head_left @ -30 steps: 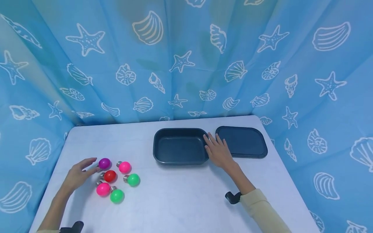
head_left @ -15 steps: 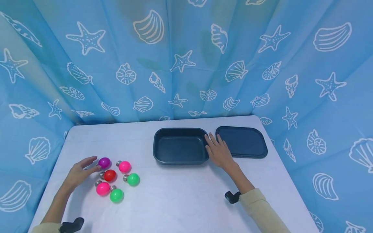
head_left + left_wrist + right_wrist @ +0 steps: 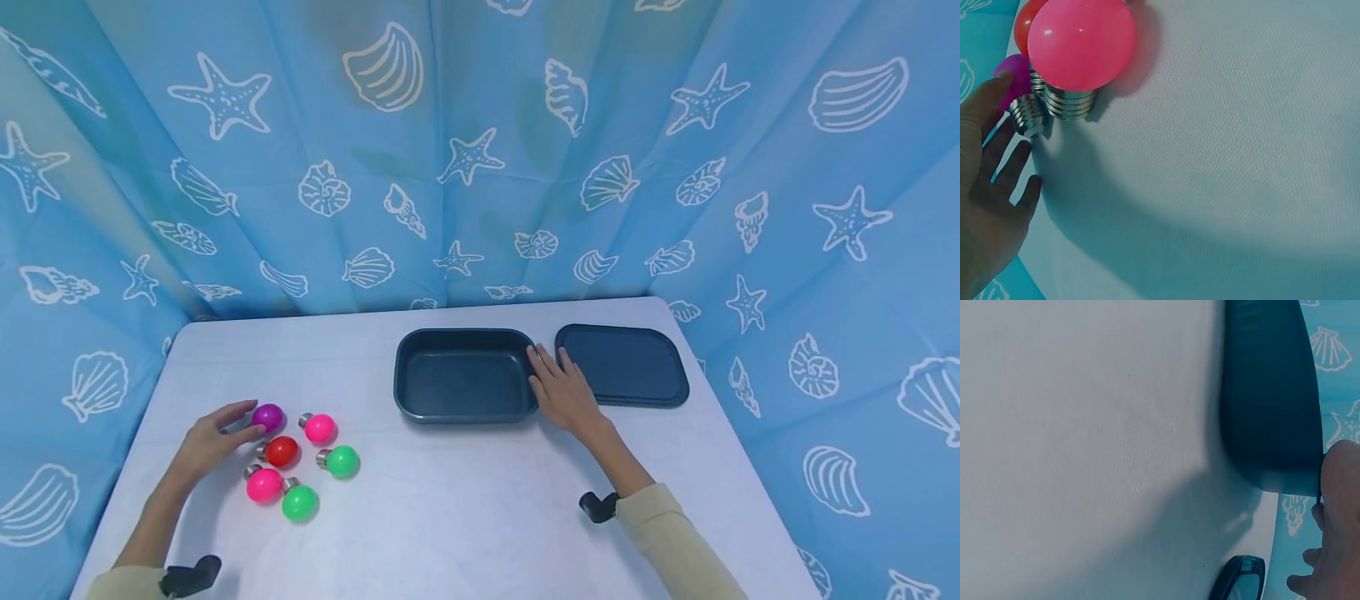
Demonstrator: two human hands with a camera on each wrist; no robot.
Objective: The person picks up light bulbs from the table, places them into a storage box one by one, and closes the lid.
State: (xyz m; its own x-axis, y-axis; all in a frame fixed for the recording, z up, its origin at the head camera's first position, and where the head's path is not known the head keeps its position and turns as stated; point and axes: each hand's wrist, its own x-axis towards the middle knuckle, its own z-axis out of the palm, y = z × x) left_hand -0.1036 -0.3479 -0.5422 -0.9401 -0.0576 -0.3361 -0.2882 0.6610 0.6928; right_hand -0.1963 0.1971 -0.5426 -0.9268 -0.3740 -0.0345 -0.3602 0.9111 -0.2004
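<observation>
My left hand (image 3: 206,446) is at the left of the table, thumb and forefinger at the purple light bulb (image 3: 268,417). In the left wrist view the thumb overlaps the purple bulb (image 3: 1019,78) and the other fingers spread below its metal base. Close by lie a red bulb (image 3: 282,451), two pink bulbs (image 3: 321,428) and two green bulbs (image 3: 343,462). My right hand (image 3: 566,396) rests with extended fingers at the right rim of a dark, open rectangular box (image 3: 461,417), which has nothing inside. In the right wrist view that hand (image 3: 1338,519) is beside the box's wall (image 3: 1272,400).
A dark flat lid (image 3: 626,367) lies right of the box, near the table's back right corner. The white-covered table (image 3: 480,517) is bordered by a blue curtain (image 3: 480,217) with shell and starfish prints. Wrist-worn black mounts (image 3: 600,507) stick out from the sleeves.
My left hand has moved slightly right and farther around the purple bulb. The right hand stays at the box's rim, and the box has not moved.
</observation>
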